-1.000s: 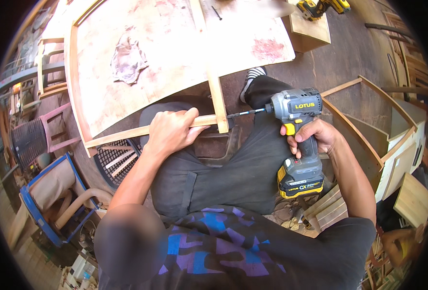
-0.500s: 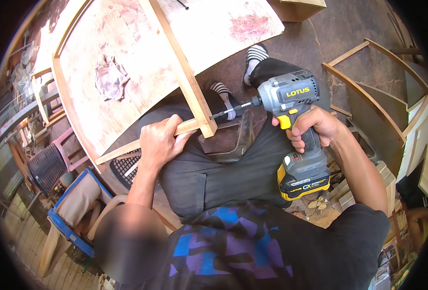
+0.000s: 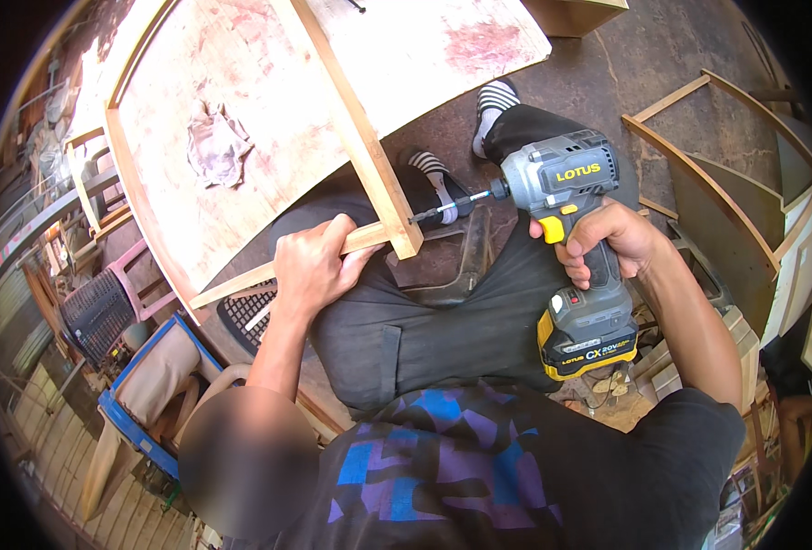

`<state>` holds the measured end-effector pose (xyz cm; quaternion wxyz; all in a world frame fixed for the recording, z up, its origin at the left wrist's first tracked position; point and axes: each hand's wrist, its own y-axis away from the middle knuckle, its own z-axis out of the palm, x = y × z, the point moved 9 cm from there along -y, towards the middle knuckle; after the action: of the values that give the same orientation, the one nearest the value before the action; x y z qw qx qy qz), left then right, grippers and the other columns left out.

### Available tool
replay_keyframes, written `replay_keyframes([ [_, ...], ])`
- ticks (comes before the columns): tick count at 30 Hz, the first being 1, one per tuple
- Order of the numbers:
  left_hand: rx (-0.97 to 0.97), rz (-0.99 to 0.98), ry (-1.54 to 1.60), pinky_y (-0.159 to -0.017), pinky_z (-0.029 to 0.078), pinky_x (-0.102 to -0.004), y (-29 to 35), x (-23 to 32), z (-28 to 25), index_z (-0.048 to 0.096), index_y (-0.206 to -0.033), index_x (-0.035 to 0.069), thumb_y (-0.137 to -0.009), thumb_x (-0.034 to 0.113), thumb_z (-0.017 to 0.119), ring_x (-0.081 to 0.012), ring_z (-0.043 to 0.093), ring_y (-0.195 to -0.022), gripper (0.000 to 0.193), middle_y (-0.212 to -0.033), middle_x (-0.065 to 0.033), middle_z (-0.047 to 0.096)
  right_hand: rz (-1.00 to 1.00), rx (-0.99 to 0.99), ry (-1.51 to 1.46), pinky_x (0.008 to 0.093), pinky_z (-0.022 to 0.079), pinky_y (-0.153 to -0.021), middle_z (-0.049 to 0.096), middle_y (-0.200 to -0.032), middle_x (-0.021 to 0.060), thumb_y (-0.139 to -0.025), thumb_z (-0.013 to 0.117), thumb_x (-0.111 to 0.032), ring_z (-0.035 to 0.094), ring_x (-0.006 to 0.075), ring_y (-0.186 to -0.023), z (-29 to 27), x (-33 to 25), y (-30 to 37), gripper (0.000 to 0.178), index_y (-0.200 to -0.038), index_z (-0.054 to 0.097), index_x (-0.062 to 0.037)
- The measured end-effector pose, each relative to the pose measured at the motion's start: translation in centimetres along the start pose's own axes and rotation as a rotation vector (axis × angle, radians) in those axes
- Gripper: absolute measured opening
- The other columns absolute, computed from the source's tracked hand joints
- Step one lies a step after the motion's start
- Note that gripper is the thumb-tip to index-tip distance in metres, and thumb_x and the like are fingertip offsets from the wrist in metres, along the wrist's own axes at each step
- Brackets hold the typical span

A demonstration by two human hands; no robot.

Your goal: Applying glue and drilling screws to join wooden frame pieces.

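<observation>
My right hand (image 3: 612,240) is wrapped round the handle of a grey and black cordless drill (image 3: 566,174) with a yellow trigger and a yellow-black battery. Its long bit (image 3: 452,207) points left, the tip at the outer side of a wooden rail (image 3: 362,147) close to the rail's near end. Whether the tip has entered the wood I cannot tell. My left hand (image 3: 312,266) grips a thinner wooden crosspiece (image 3: 362,237) that meets the rail at that corner. Both belong to a frame with a curved side (image 3: 140,220).
A pale stained board (image 3: 278,119) lies beneath the frame, with a crumpled cloth (image 3: 216,147) on it. A second curved wooden frame (image 3: 699,174) stands at the right. Left are a pink-framed chair (image 3: 113,298) and a blue-edged box (image 3: 154,403). My feet in striped footwear (image 3: 495,99) rest ahead.
The whole view has shifted slightly, so everything appears a little farther right. Both hands keep their grips, and the bit stays at the rail's side.
</observation>
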<state>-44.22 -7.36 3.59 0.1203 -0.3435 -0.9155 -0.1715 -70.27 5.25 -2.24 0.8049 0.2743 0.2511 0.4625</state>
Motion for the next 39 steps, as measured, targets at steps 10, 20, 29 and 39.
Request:
replay_keyframes([
  [10,0.026,-0.029,0.008,-0.051,0.045,-0.0406,0.26,-0.13,-0.20,0.059,-0.078,0.009,-0.081,0.036,0.080,-0.0300,0.063,-0.056,0.034,-0.064,-0.0079,0.062,0.066,0.010,-0.006,0.0364,0.053,-0.055,0.062,-0.069,0.0105,-0.071,0.064,-0.001,0.059,0.0201,-0.054,-0.01,0.12,-0.32,0.048,-0.119,0.062,0.0054],
  [20,0.046,-0.041,0.019,-0.051,0.045,-0.0403,0.49,-0.50,-0.15,0.060,-0.077,0.009,-0.080,0.036,0.080,-0.0302,0.063,-0.056,0.033,-0.063,-0.0079,0.062,0.090,0.031,-0.008,0.0373,0.053,-0.056,0.063,-0.069,0.0098,-0.071,0.066,-0.001,0.061,0.0200,-0.055,-0.07,0.38,-0.24,0.048,-0.118,0.062,0.0037],
  [29,0.056,-0.017,-0.017,-0.051,0.045,-0.0398,0.46,-0.26,-0.04,0.060,-0.077,0.010,-0.080,0.036,0.080,-0.0289,0.063,-0.056,0.034,-0.063,-0.0074,0.061,0.107,0.048,0.029,0.0375,0.053,-0.057,0.063,-0.069,0.0104,-0.073,0.069,-0.001,0.061,0.0198,-0.056,-0.42,0.33,-0.42,0.034,-0.106,0.063,-0.0003],
  [39,0.051,-0.019,-0.020,-0.049,0.045,-0.0396,0.39,-0.34,0.17,0.059,-0.077,0.010,-0.081,0.039,0.079,-0.0294,0.062,-0.054,0.036,-0.061,-0.0077,0.061,0.131,0.030,0.014,0.0375,0.053,-0.058,0.061,-0.068,0.0088,-0.073,0.068,-0.001,0.061,0.0195,-0.056,-0.38,0.49,-0.71,0.036,-0.109,0.064,-0.0010],
])
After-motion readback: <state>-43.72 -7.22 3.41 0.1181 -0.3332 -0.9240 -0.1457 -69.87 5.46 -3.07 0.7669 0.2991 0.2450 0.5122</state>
